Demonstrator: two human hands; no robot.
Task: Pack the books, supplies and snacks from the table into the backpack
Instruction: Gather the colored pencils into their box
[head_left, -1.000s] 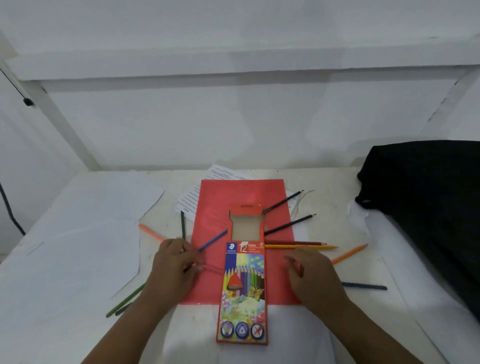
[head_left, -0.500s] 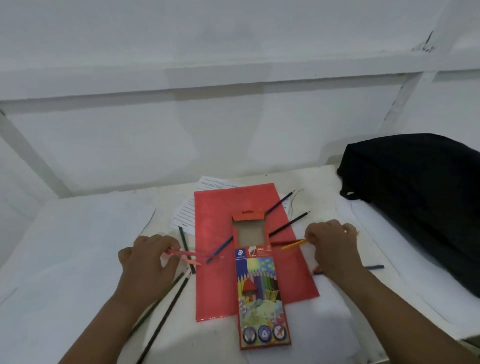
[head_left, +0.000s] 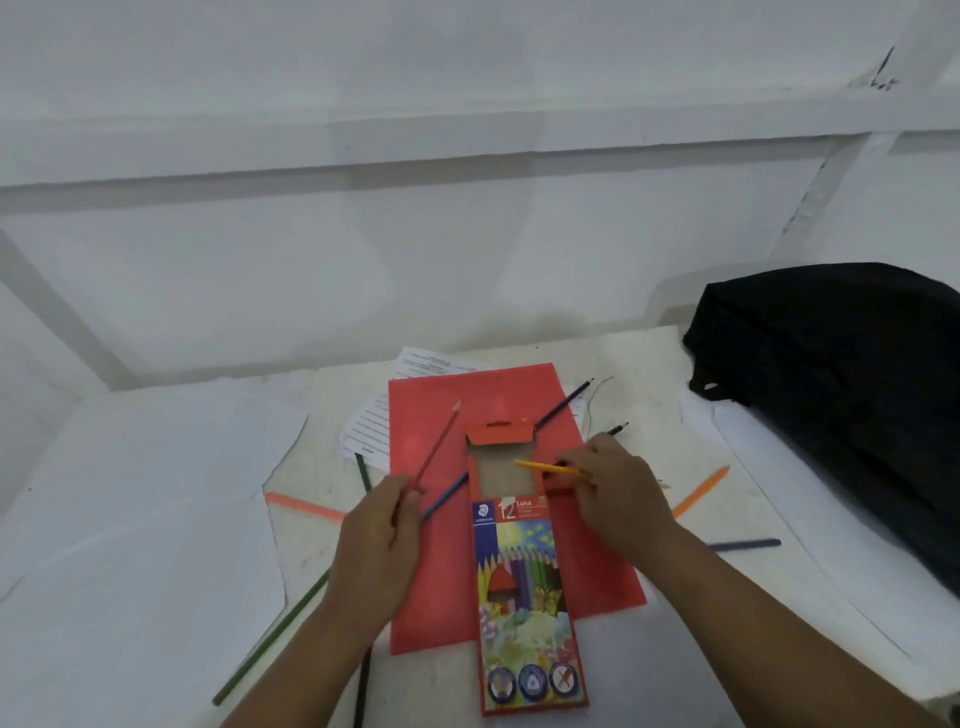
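- Nearest, my left hand (head_left: 382, 540) pinches a red pencil (head_left: 434, 457) near its lower end, fingers curled round it; the shaft slants up and away over the red folder (head_left: 431, 415).
- My right hand (head_left: 615, 493) pinches a yellow pencil (head_left: 545, 466), fingers bent, its point lying over the open mouth of the pencil box (head_left: 524, 597).
- Both forearms reach in from the bottom edge, flanking the box, which lies flat on the folder with its flap open.
- Loose pencils lie around on the table (head_left: 649, 374): green (head_left: 270, 639), orange (head_left: 701, 491), blue (head_left: 745, 544).
- Farthest right, the black backpack (head_left: 841, 395) rests on the table.
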